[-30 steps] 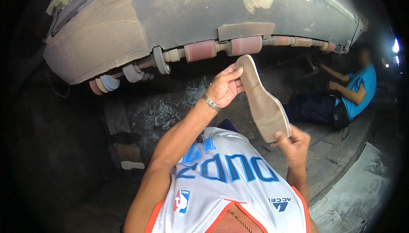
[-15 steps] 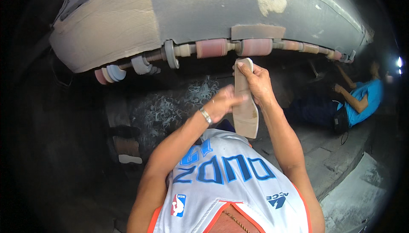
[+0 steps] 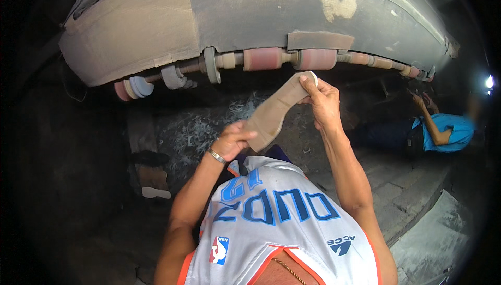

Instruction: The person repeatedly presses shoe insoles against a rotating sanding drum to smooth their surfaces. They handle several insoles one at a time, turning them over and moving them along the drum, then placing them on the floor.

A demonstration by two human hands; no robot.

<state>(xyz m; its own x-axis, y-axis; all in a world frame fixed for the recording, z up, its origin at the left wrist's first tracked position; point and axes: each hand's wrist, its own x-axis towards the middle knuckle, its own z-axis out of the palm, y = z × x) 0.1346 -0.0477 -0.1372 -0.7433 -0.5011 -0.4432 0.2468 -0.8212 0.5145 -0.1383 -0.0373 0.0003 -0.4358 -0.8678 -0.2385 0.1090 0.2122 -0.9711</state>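
Observation:
A tan shoe sole (image 3: 276,110) with a pale edge is held slantwise between my two hands. My right hand (image 3: 324,100) pinches its narrower upper-right end, thumb on the face and fingers behind. At the wider lower-left end, my left hand (image 3: 235,140) grips the side with the thumb on top. Just beyond the sole's upper end is a reddish sanding roller (image 3: 317,59) on a long shaft; a small gap separates them. Another red roller (image 3: 262,59) sits to its left on the same shaft.
A dusty machine housing (image 3: 240,14) spans the far side above several wheels, including a grey disc (image 3: 211,66). Pale shavings (image 3: 201,134) cover the floor at left. A pale sole-shaped piece (image 3: 156,193) lies lower left. At right, a person in a blue shirt (image 3: 451,132) works at the shaft.
The sole has turned from upright to slanted, its wide end swinging left. My left hand has moved down and left and now grips that end; my right hand keeps its hold.

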